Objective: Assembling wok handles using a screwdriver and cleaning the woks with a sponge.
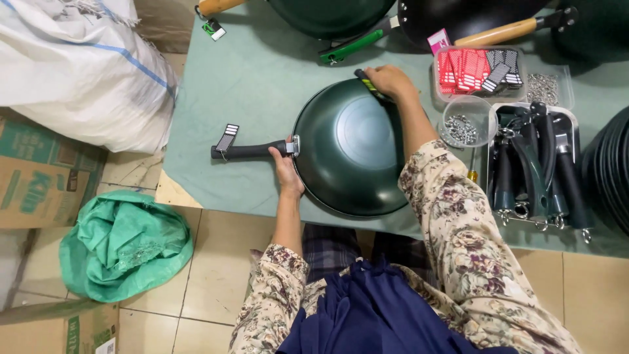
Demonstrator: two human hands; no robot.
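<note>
A dark green wok (350, 147) lies upside down on the green-covered table (255, 78). Its black handle (246, 151) points left, with a striped tag hanging at its end. My left hand (286, 172) grips the wok's rim where the handle joins. My right hand (388, 81) reaches over the far rim and holds a small dark helper handle with a yellow-green label there.
Several pans with wooden and green handles lie along the far edge. At right stand a box of red and black tags (477, 71), a tub of metal rings (465, 124) and a tray of dark handles (537, 167). White sack, cardboard boxes and green bag sit left.
</note>
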